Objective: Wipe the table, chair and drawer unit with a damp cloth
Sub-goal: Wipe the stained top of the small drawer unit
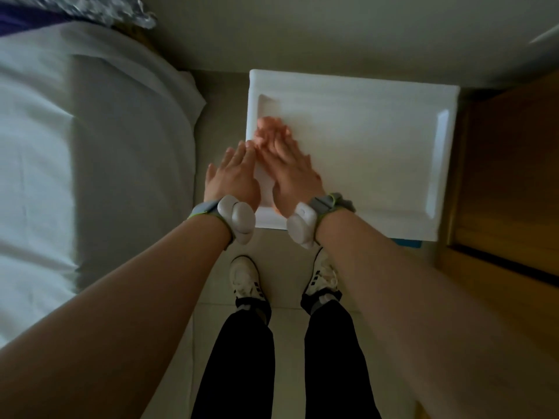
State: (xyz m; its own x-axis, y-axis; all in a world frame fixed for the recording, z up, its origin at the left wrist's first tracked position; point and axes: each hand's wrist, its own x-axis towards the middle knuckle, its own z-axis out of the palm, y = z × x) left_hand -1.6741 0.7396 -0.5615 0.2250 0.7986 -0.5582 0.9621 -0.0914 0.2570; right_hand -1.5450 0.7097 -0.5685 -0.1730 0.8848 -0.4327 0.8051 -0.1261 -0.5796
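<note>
I look straight down on the white top of the drawer unit (363,140), which has a raised rim. A peach-pink cloth (267,128) lies near its left edge. My right hand (292,173) lies flat on the top with straight fingers pressing the near part of the cloth. My left hand (231,176) rests at the unit's left edge, fingers straight, its tips beside the cloth. Most of the cloth is hidden under my right fingers. The image is blurred around the hands.
A bed with white sheets (75,146) runs along the left. Brown wooden furniture (508,182) stands right of the unit. My feet in white shoes (245,279) stand on pale floor tiles just in front. A wall lies behind the unit.
</note>
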